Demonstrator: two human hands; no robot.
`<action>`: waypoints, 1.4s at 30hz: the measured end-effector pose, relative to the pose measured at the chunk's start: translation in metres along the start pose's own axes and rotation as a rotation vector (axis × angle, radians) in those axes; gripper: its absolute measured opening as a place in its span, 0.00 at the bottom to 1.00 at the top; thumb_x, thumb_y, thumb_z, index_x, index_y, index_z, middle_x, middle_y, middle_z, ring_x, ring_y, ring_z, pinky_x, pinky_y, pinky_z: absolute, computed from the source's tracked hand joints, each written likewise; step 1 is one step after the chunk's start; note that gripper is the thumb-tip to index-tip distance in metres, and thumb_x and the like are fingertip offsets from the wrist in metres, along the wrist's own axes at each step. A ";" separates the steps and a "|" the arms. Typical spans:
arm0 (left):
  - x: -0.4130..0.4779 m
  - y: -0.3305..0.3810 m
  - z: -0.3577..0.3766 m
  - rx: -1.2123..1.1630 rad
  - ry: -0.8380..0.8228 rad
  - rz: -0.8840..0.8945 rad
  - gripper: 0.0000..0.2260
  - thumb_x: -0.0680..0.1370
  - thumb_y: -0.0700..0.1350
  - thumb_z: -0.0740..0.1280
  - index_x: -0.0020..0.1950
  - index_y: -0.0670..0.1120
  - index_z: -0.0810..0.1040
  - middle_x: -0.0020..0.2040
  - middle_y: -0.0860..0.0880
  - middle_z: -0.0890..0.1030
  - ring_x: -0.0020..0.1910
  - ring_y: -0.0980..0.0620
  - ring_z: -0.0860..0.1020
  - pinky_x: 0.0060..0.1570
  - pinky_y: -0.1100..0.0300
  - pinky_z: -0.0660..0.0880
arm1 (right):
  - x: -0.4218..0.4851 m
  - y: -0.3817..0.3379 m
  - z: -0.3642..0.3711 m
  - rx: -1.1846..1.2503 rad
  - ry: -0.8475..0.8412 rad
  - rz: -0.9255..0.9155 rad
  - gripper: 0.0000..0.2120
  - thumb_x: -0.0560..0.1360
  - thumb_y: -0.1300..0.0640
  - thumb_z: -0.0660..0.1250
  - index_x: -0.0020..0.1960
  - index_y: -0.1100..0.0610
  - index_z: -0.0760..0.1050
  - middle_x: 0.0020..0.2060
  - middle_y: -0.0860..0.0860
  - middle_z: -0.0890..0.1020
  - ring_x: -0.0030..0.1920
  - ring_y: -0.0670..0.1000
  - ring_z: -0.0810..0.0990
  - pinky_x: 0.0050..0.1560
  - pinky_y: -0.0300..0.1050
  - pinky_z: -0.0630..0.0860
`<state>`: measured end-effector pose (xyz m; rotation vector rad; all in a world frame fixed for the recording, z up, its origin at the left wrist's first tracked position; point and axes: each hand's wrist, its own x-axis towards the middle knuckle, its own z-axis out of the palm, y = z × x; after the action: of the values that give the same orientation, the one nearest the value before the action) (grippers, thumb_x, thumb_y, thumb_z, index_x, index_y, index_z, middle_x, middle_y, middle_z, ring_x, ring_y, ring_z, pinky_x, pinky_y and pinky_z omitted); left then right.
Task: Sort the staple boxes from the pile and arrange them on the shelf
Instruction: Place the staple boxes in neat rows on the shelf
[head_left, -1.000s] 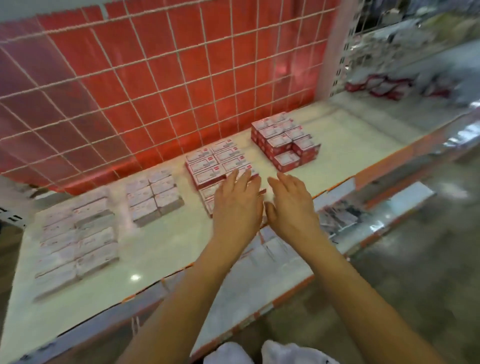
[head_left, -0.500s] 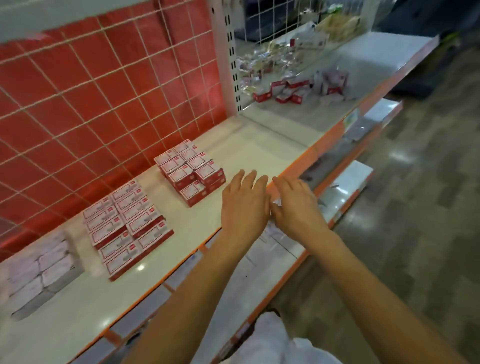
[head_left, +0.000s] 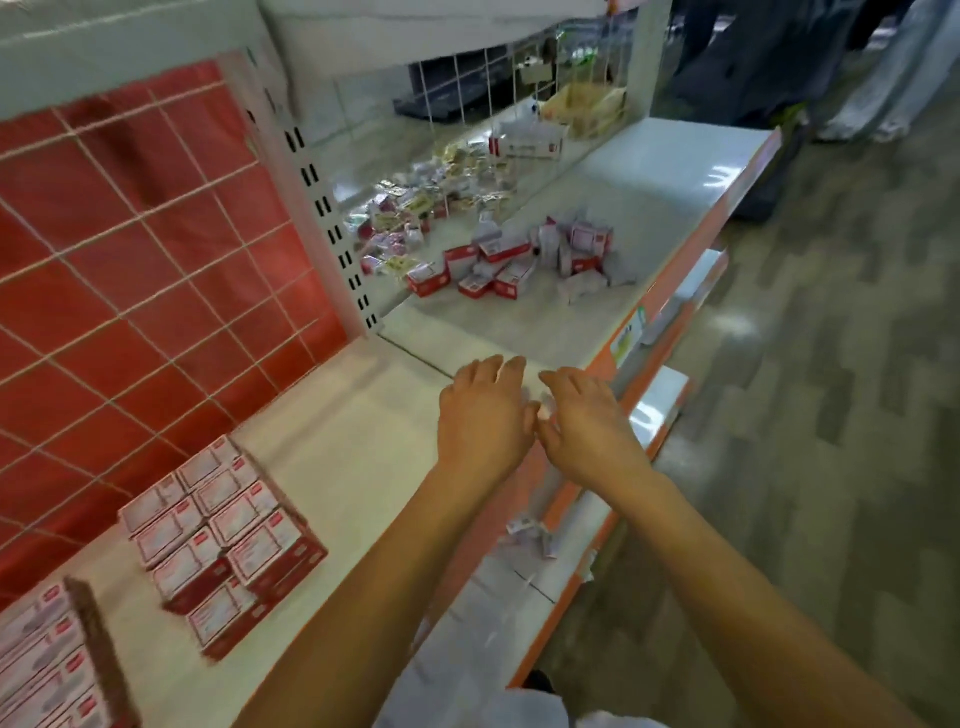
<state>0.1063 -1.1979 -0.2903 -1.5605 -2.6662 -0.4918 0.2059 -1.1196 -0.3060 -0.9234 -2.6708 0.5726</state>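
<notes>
Holding left hand (head_left: 483, 415) and right hand (head_left: 589, 428) out side by side over the shelf (head_left: 358, 447) front edge, with fingers loosely straight and gripping nothing. Seeing the jumbled pile of staple boxes (head_left: 524, 260) well ahead on the neighbouring section, and neat stacked boxes (head_left: 223, 535) at lower left near the red grid wall (head_left: 130, 286).

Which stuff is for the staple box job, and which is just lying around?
For the job: pile of staple boxes, stacked boxes, shelf, left hand, right hand.
Just lying about: small packets behind the wire grid, paper tags on the lower shelf.
</notes>
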 end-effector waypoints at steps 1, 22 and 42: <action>0.011 0.000 0.002 -0.006 -0.012 -0.004 0.23 0.78 0.51 0.64 0.72 0.45 0.68 0.68 0.43 0.72 0.66 0.40 0.69 0.61 0.48 0.69 | 0.009 0.005 -0.001 0.014 0.000 0.009 0.25 0.74 0.57 0.65 0.70 0.61 0.66 0.65 0.58 0.71 0.65 0.60 0.68 0.64 0.51 0.64; 0.193 0.007 0.063 -0.158 0.111 -0.506 0.22 0.78 0.49 0.65 0.69 0.43 0.67 0.67 0.42 0.72 0.65 0.43 0.71 0.62 0.52 0.69 | 0.210 0.136 -0.039 0.030 0.208 -0.141 0.23 0.60 0.70 0.68 0.56 0.65 0.75 0.51 0.64 0.76 0.49 0.65 0.76 0.52 0.50 0.69; 0.204 0.021 0.063 -0.199 0.154 -0.613 0.21 0.74 0.50 0.71 0.66 0.48 0.75 0.59 0.46 0.79 0.52 0.52 0.76 0.49 0.64 0.70 | 0.260 0.148 -0.046 0.284 -0.101 -0.307 0.32 0.67 0.54 0.75 0.64 0.63 0.63 0.53 0.59 0.74 0.50 0.58 0.75 0.46 0.50 0.72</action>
<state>0.0307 -0.9982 -0.3101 -0.6519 -3.0018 -0.8675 0.1025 -0.8352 -0.3013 -0.4075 -2.6490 0.9112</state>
